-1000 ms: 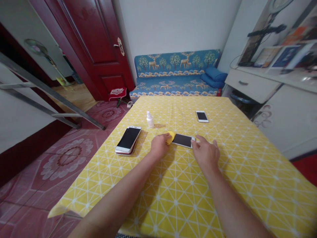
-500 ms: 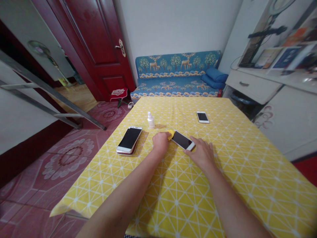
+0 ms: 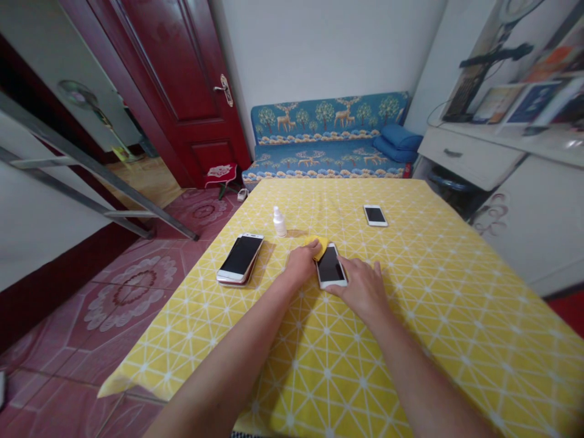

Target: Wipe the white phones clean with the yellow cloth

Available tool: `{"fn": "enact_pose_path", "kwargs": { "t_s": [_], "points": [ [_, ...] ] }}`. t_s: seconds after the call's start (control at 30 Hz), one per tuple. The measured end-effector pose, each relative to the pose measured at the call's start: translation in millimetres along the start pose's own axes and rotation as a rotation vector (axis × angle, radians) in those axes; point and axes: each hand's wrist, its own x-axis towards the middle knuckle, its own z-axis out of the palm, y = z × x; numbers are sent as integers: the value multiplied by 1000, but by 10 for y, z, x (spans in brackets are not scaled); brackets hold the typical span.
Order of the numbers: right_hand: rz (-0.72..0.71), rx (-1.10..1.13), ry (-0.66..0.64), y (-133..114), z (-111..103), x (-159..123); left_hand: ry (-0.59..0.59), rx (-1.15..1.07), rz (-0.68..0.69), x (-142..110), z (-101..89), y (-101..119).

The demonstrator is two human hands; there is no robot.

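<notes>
A white smartphone [image 3: 331, 267] with a dark screen is in front of me over the table. My right hand [image 3: 362, 285] grips its right side and lower edge between thumb and fingers. At the phone's upper left, my left hand [image 3: 301, 263] presses a yellow cloth [image 3: 319, 245] against the corner of the screen. The fingers of that hand are closed on the cloth and partly hidden. A stack of phones [image 3: 241, 258] lies left of my left hand, a white one on top. Behind it stands a small white bottle [image 3: 279, 222].
Another white phone [image 3: 375, 215] lies at the far right of the yellow-patterned tablecloth [image 3: 326, 365]. Beyond the table is a blue sofa [image 3: 314, 161]. A white cabinet [image 3: 469, 155] stands at the right, a metal ladder [image 3: 137, 213] and a red door [image 3: 182, 73] at the left.
The phone has turned from a slanted position to nearly upright in view and shifted slightly left with my right hand. More of the yellow cloth now shows, over the phone's upper corner.
</notes>
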Motion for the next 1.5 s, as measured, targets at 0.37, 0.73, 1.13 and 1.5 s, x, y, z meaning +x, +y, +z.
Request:
{"fn": "enact_pose_path", "kwargs": {
  "t_s": [0.37, 0.73, 1.13, 1.5],
  "points": [
    [63, 40, 56, -35, 155, 19, -62, -117, 88, -433, 3, 110],
    [60, 31, 60, -6, 204, 8, -142, -116, 93, -986, -48, 261],
    [-123, 128, -14, -70, 274, 40, 9, 3, -64, -700, 14, 9],
    [48, 107, 72, -38, 362, 136, 135, 56, -4, -445, 230, -116]
  ]
}}
